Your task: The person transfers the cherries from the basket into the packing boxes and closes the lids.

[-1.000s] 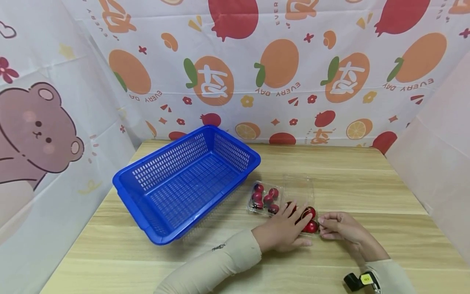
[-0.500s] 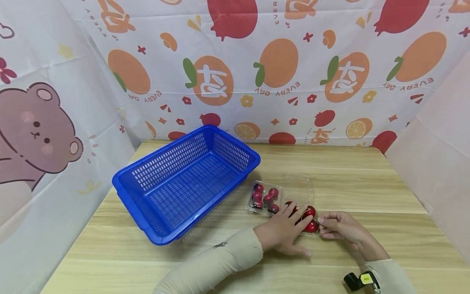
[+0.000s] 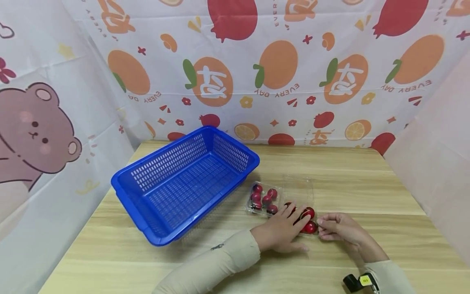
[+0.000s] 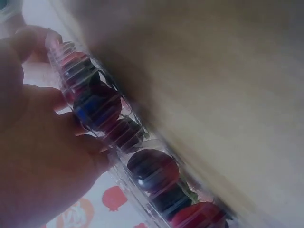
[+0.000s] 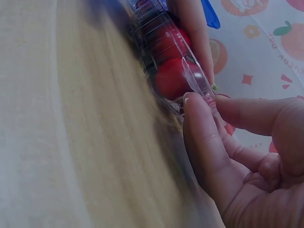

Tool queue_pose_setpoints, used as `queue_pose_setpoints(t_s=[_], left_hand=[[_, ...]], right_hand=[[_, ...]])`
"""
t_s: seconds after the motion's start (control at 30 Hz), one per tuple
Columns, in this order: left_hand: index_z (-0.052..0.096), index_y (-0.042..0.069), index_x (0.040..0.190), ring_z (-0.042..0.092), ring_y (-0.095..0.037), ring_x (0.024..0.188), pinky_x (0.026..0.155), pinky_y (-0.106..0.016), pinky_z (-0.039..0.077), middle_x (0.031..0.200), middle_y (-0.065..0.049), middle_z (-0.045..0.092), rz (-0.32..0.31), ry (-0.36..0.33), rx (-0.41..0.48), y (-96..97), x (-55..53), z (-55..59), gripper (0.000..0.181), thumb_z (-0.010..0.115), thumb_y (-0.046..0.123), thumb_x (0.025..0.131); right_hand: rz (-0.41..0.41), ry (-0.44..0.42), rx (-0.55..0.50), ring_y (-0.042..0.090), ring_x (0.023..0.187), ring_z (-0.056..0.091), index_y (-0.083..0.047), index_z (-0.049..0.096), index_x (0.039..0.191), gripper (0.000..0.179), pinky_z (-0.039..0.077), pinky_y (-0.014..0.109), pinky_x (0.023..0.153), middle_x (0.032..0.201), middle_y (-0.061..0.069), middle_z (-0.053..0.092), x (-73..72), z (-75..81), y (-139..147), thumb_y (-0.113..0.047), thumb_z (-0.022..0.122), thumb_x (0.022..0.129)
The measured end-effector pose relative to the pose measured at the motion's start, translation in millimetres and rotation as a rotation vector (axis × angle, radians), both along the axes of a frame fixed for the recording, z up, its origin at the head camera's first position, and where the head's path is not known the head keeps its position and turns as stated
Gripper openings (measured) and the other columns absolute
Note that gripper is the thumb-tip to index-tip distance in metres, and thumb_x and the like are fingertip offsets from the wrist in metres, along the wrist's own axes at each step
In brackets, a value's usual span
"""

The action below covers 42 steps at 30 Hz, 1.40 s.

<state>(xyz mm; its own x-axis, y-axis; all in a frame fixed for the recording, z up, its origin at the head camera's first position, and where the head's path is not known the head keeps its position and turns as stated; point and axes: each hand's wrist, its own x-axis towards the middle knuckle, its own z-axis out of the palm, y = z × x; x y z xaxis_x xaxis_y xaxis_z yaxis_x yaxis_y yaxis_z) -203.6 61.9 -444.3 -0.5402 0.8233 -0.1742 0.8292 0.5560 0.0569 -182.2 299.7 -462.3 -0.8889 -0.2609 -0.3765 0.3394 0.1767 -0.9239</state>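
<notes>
A clear plastic clamshell box (image 3: 299, 188) lies with its lid folded back toward the wall. Dark red cherries (image 3: 310, 227), some with green stems, fill its near half. My left hand (image 3: 280, 232) rests over them with fingers spread and straight, hiding part of the fruit. In the left wrist view, the cherries (image 4: 153, 170) show through the box's ribbed side. At the right near corner, my right hand (image 3: 343, 230) pinches the box rim between thumb and finger. That pinch by the right hand (image 5: 237, 156) is plain in the right wrist view.
Left of the open box stands a second clear box (image 3: 263, 199) holding several cherries. A large blue plastic basket (image 3: 185, 192) with perforated walls sits farther left on the wooden table (image 3: 352, 175). A fruit-printed cloth (image 3: 242, 81) hangs behind the table.
The left thumb shifts slightly outward, then back. Otherwise both hands stay at the open box, and the boxes and basket keep their places.
</notes>
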Motion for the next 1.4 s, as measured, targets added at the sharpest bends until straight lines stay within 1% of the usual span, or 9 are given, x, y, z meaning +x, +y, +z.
queue_pose_setpoints(t_s=[0.17,0.27,0.37,0.47,0.6,0.7,0.9,0.97,1.4], left_hand=[[0.019,0.019,0.154,0.004,-0.03,0.147,0.118,-0.042,0.014,0.161,-0.004,0.01,-0.018,-0.053,0.163,-7.6,-0.7,8.9,0.074,0.038,0.06,0.095],[0.04,0.012,0.146,0.029,-0.026,0.141,0.113,-0.036,0.029,0.151,-0.006,0.036,-0.018,-0.047,0.328,-19.0,1.0,18.8,0.06,0.046,0.047,0.098],[0.065,0.008,0.12,0.058,-0.011,0.109,0.094,-0.021,0.046,0.117,-0.002,0.064,0.032,-0.061,0.496,-34.4,5.3,25.9,0.033,0.056,0.031,0.097],[0.071,0.01,0.091,0.055,0.0,0.072,0.067,-0.012,0.045,0.082,0.006,0.065,0.118,-0.163,0.605,-49.5,10.4,25.9,0.014,0.06,0.017,0.094],[0.071,0.006,0.085,0.044,0.003,0.058,0.057,-0.012,0.04,0.067,0.01,0.057,0.228,-0.375,0.654,-62.2,13.5,16.1,0.015,0.058,0.011,0.092],[0.071,0.003,0.092,0.05,0.002,0.059,0.058,-0.014,0.043,0.069,0.007,0.063,0.316,-0.536,0.674,-65.0,13.1,7.9,0.017,0.058,0.012,0.093],[0.068,-0.004,0.092,0.068,-0.022,0.066,0.06,-0.028,0.056,0.074,-0.013,0.068,0.53,-0.937,0.789,-58.9,12.2,-2.2,0.019,0.056,0.01,0.095],[0.067,-0.006,0.091,0.068,-0.027,0.067,0.062,-0.031,0.058,0.074,-0.017,0.068,0.58,-1.024,0.823,-54.6,11.2,-4.4,0.02,0.055,0.009,0.096],[0.064,-0.007,0.086,0.069,-0.033,0.062,0.052,-0.032,0.056,0.073,-0.02,0.069,0.613,-1.129,0.818,-39.5,4.1,-15.0,0.028,0.054,0.016,0.098]], right_hand=[[0.032,0.019,0.032,0.016,0.08,0.067,0.017,0.053,0.117,0.039,0.057,0.03,0.077,0.09,0.006,0.067,0.6,2.7,4,-0.017,0.055,0.097],[0.038,0.041,0.074,0.017,0.081,0.068,0.02,0.049,0.12,0.044,0.057,0.031,0.076,0.092,0.008,0.068,-0.8,8.5,9,-0.018,0.051,0.099],[0.01,0.061,0.106,0.019,0.082,0.068,0.021,0.047,0.123,0.045,0.057,0.031,0.076,0.093,0.01,0.068,-3.8,17.1,13,-0.018,0.049,0.1],[-0.033,0.086,0.125,0.019,0.083,0.069,0.022,0.045,0.124,0.044,0.057,0.032,0.077,0.094,0.012,0.069,-8.8,25.9,16,-0.015,0.048,0.101],[-0.082,0.145,0.192,0.017,0.085,0.069,0.021,0.047,0.123,0.043,0.057,0.032,0.078,0.096,0.013,0.069,-20.8,36.4,15,-0.016,0.048,0.101],[-0.095,0.173,0.254,0.019,0.089,0.069,0.02,0.049,0.123,0.046,0.056,0.032,0.08,0.101,0.018,0.068,-33.4,41.2,12,-0.02,0.049,0.101],[-0.064,0.156,0.322,0.031,0.108,0.063,0.019,0.044,0.129,0.05,0.053,0.035,0.089,0.122,0.032,0.056,-57.7,41.4,6,-0.022,0.047,0.101],[-0.059,0.148,0.336,0.033,0.11,0.061,0.019,0.043,0.13,0.048,0.052,0.036,0.09,0.125,0.034,0.053,-64.6,40.2,4,-0.02,0.046,0.101],[-0.088,0.034,0.222,0.015,0.086,0.066,0.019,0.037,0.132,0.045,0.055,0.034,0.085,0.107,0.019,0.064,-94.5,29.4,-3,-0.008,0.05,0.098]])
